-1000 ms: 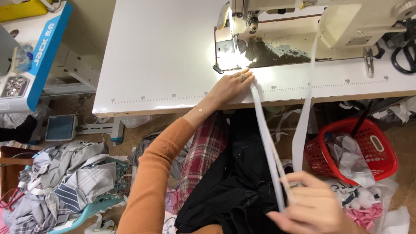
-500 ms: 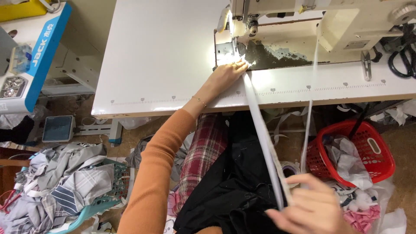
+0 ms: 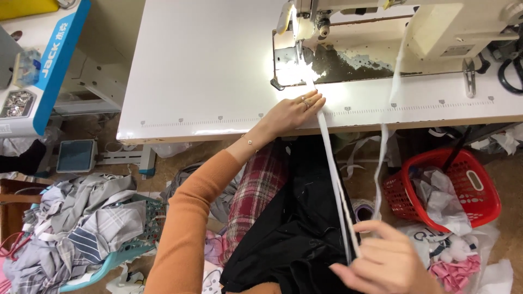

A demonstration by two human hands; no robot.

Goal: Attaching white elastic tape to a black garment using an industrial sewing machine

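Observation:
A long white fabric strip [image 3: 332, 158] runs from under the lit needle of a cream sewing machine [image 3: 381, 38] down over the table edge to my lap. My left hand [image 3: 291, 111], in an orange sleeve, rests on the white table [image 3: 207, 71] with its fingertips pressed on the strip just in front of the needle plate. My right hand [image 3: 381, 264] is low at the frame's bottom, pinching the strip's lower end taut. A second length of the strip [image 3: 388, 130] hangs from the machine on the right. Black cloth [image 3: 294, 239] lies across my lap.
A red plastic basket [image 3: 449, 188] with scraps stands on the floor at right. A teal basket [image 3: 109, 239] heaped with grey striped cloth sits at left. A blue and white box [image 3: 38, 71] is on a stand at far left. Black scissors [image 3: 509, 73] lie at the table's right end.
My left hand has slid forward along the strip toward the needle. The strip has drawn straighter, and my right hand has dropped a little lower.

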